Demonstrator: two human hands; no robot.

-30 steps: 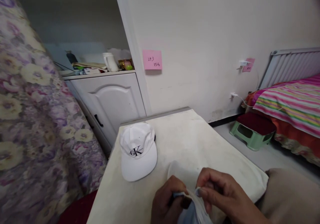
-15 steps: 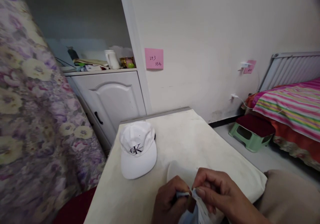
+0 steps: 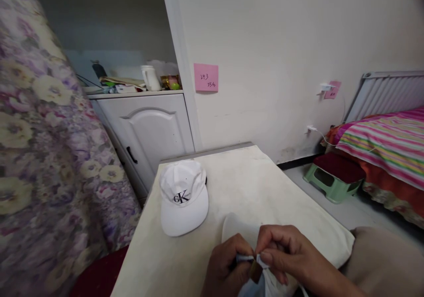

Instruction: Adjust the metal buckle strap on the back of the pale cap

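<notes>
At the near edge of the table, a pale cap [image 3: 234, 227] is between my hands, its brim pointing away from me. My left hand [image 3: 230, 259] is closed on the cap's light blue strap [image 3: 244, 258]. A brass-coloured buckle [image 3: 256, 272] shows just beside its thumb. My right hand [image 3: 288, 253] pinches the strap close to the buckle, thumb against fingertips. Both hands cover much of the cap, and the strap's path through the buckle is hard to make out. Further left, a white cap [image 3: 183, 197] with black "CK" letters lies on the table, apart from my hands.
A cream cloth covers the table [image 3: 238, 178]. Left stand a floral curtain [image 3: 66, 156] and a white cabinet [image 3: 155, 129] with a jug [image 3: 150, 78] on top. A green stool [image 3: 334, 175] and a bed [image 3: 394, 133] are at the right.
The buckle and strap have shifted slightly between my fingers. My hands keep nearly the same pinching hold, and the view has moved a little.
</notes>
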